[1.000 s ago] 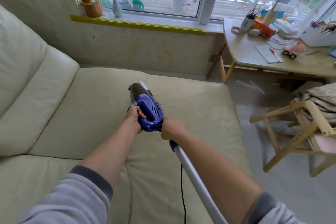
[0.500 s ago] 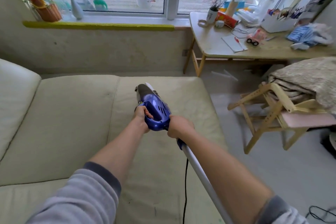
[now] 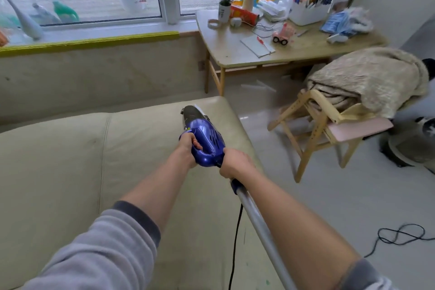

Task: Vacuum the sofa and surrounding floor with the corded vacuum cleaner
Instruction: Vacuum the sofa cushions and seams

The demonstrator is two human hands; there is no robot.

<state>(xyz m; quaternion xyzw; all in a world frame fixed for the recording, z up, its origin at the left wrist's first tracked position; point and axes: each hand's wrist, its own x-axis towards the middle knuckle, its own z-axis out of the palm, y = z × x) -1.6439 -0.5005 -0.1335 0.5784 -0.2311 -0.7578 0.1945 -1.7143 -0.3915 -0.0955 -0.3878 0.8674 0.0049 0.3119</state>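
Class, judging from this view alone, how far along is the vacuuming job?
Done: nothing provable; cleaned areas don't show. In hand: left hand and right hand grip the blue vacuum, nozzle at the sofa seat's right end. Left: the floor, where loose cord lies.

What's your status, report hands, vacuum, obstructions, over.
Both hands, left and right, gripping blue vacuum. Nozzle on sofa end cushion. Cord loose on floor.

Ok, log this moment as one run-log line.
step: vacuuming sofa | left hand: grips vacuum handle | right hand: grips vacuum rear | nozzle: near sofa's right end | cord: on floor
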